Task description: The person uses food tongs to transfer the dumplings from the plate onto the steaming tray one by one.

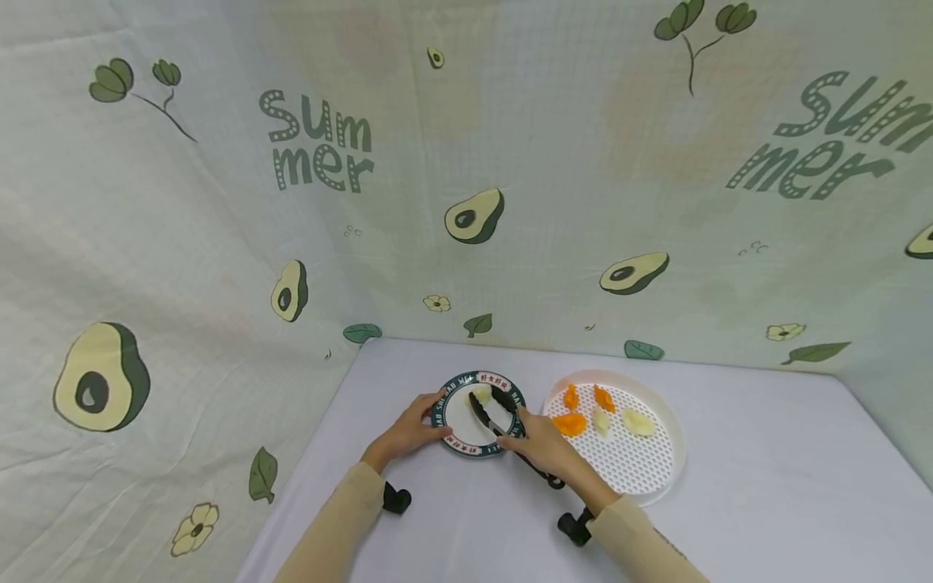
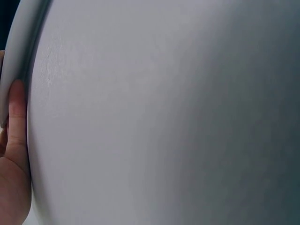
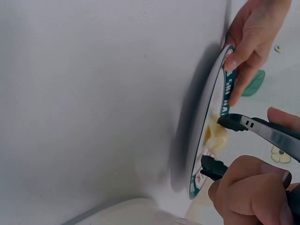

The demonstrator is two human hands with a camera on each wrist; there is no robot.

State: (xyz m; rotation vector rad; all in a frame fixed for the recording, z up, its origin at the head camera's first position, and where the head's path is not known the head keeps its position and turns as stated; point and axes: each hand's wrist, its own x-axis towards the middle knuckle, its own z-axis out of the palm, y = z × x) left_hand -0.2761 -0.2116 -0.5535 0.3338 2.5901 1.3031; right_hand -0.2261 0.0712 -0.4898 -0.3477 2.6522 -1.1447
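Note:
My left hand (image 1: 408, 429) grips the left rim of a white plate (image 1: 459, 419) with a dark green, lettered border, thumb on the rim. In the left wrist view, fingers (image 2: 17, 112) lie along the plate's pale outer side. A pair of black-tipped metal tongs (image 3: 276, 138) is held in my right hand (image 1: 548, 447). Its tips are spread apart over the plate, on either side of a pale yellow piece (image 3: 217, 138) lying there. Whether the tips touch that piece, I cannot tell. What the piece is does not show clearly.
Right of the plate stands a round white perforated tray (image 1: 632, 476). Several bright orange pieces (image 1: 570, 423) and pale yellow pieces (image 1: 638, 422) lie in it. A white cloth covers the table (image 1: 773, 486), and a printed avocado curtain (image 1: 539, 267) hangs behind.

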